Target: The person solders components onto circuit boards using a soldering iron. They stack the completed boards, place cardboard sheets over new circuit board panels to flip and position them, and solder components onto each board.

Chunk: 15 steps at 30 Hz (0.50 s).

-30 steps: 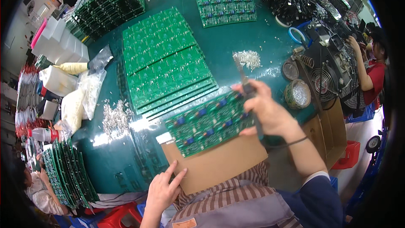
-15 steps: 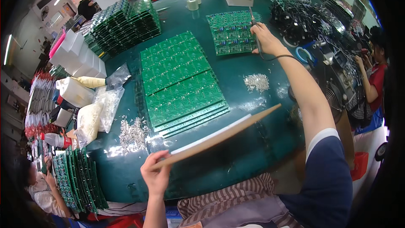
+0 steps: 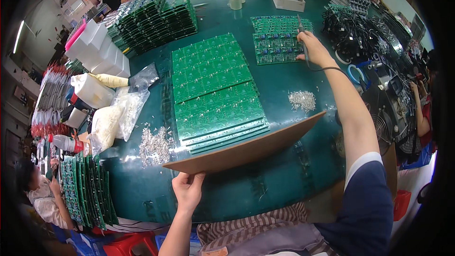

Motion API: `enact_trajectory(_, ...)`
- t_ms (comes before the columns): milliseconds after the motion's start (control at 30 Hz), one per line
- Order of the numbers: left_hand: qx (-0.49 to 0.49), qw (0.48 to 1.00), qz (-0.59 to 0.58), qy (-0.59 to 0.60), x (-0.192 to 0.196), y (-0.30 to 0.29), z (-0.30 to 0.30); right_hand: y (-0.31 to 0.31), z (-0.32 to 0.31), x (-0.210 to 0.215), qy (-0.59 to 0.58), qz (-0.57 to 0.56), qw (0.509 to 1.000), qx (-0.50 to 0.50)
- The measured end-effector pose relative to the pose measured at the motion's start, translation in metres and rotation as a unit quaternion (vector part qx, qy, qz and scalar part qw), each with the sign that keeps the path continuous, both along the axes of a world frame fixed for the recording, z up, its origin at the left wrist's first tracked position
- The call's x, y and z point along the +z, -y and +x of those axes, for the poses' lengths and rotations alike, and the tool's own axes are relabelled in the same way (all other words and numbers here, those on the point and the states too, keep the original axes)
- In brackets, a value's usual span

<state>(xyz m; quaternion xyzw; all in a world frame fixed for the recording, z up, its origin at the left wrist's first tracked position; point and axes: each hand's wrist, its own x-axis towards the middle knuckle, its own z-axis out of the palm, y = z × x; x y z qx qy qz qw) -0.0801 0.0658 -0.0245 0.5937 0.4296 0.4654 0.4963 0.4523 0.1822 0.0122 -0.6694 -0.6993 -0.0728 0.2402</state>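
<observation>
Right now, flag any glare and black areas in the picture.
Head view: white glare on the green tabletop beside the left heap of small parts; head view: brown sheet in the left hand looks matte; head view: corners black.

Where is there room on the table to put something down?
Bare table: between the brown sheet and striped apron, and between the tape rolls and the middle green boards. Crowded: left, with plastic bags, and right, with black cables.
</observation>
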Motion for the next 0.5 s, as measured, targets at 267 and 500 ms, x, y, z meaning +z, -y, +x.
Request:
enact_trajectory(267,-0.020,0.997,-0.064,0.040,0.048,-0.027,-0.012,0.039,-0.061,0.024,0.056,0.094,0.993,-0.036)
enact_trajectory(500,-0.058,0.991,-0.118,-0.013,0.104,-0.120,-0.003,0.068,-0.190,0.042,-0.599,0.058,0.774,0.198)
